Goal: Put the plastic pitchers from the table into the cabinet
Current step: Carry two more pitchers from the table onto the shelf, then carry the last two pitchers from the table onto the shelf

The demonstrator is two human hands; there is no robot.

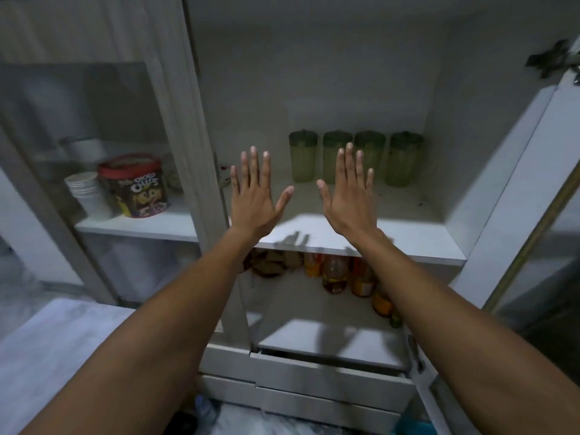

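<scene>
1. Four pale green plastic pitchers (pixel 354 158) lined up in one row at the back of the open cabinet's upper shelf (pixel 361 233) — upright, lids on, close side by side, the right-hand pair nearly touching.
2. Left hand (pixel 255 197) held up flat before the shelf, fingers spread wide, back toward the camera, gripping nothing.
3. Right hand (pixel 350 196) likewise raised and splayed, empty, its fingertips overlapping the two middle pitchers in view but seemingly well in front of them rather than touching.
4. Judged step: placing apparently finished for these four — both hands free and shown open, more like an end-of-task pose than a reach.
5. Corner of the table (pixel 53 350) visible at lower left, bare in the part seen; the rest out of frame, so impossible to tell whether any pitcher remains there.
6. Next move, if one is needed: turning back to check the table, then carrying any leftover pitcher to the free stretch of shelf left of the row.
7. Otherwise: swinging shut the open cabinet door (pixel 514 189) at right, taking care near the drawer (pixel 332 368) standing slightly ajar below.
8. Lower shelf crowded with bottles (pixel 348 274); chocolate cereal tub (pixel 135 185) behind the glass on the left — neither in the way.
</scene>
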